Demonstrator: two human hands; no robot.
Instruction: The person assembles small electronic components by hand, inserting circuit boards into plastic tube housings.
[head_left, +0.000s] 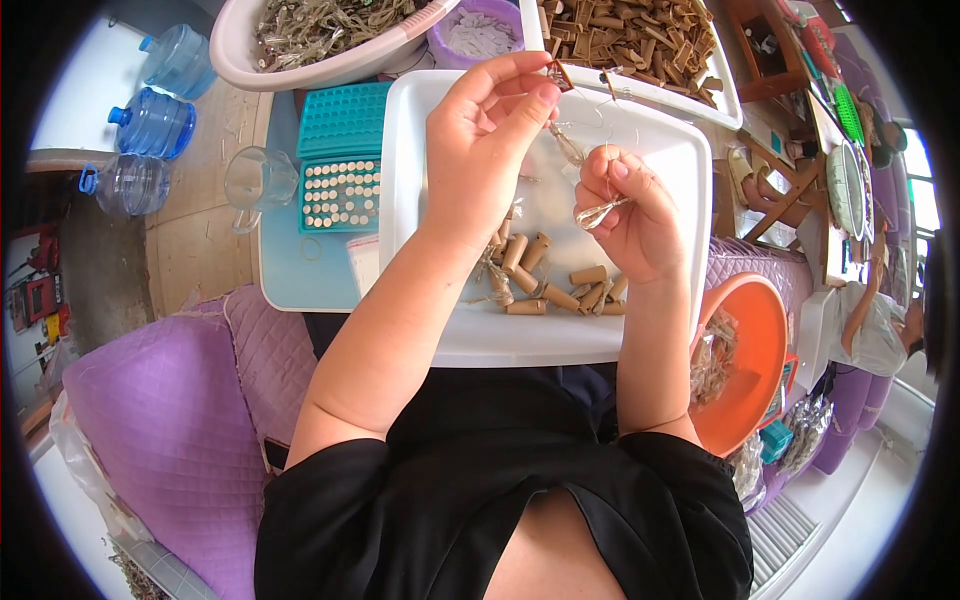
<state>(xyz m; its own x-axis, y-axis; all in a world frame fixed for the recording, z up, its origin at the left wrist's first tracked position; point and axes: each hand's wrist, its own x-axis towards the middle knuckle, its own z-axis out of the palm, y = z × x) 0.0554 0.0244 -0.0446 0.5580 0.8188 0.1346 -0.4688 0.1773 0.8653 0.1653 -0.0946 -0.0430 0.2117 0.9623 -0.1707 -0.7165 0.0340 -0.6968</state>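
Above the white tray (400,300), my left hand (490,135) is closed, pinching a small dark red-brown piece (561,76) between thumb and fingers. To its right and a little nearer, my right hand (638,205) is closed on a looped bundle of thin, shiny pale strands (603,212). Fine loose strands curl up between the two hands, and a twisted pale bundle (567,145) hangs just below the left fingertips. Several small brown cardboard tubes (515,253) lie in the tray under my hands, some with pale strands coming out of them.
Left of the tray are a teal rack (340,195) of round white-topped pieces and a clear pitcher (258,180). Behind stand a pink basin (225,45) of strand bundles and a white tub (735,95) of brown pieces. An orange basin (745,390) stands at right.
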